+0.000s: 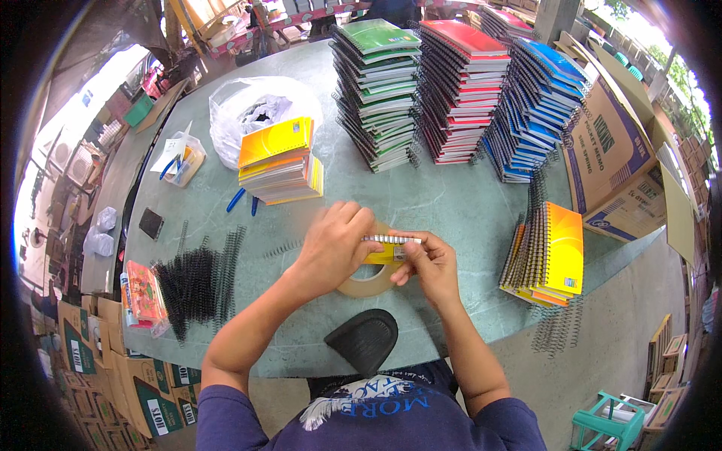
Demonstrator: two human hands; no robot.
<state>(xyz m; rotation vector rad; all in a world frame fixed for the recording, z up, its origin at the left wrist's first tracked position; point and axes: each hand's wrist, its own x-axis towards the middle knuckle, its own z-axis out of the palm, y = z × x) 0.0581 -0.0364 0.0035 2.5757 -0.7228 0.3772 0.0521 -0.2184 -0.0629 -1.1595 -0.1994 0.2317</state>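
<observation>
A small yellow notebook (385,254) is held edge-up over the table, a row of punched holes along its upper edge. My right hand (432,267) grips its right end between thumb and fingers. At its left end, my left hand (338,237) is closed, slightly smeared by motion. A dark spiral wire coil (284,247) sticks out to the left from under that hand, whose fingers partly hide it. Beneath both hands lies a roll of tan tape (352,287). Nearer me rests a black rounded wedge-shaped thing (365,342).
Loose coils (197,282) lie at left. Unbound yellow pads (280,169) stand before a white plastic bag (226,113). Spiral-bound yellow notebooks (553,248) sit right. Tall green (383,98), red (465,98) and blue (538,113) stacks rise behind, beside a cardboard box (609,143).
</observation>
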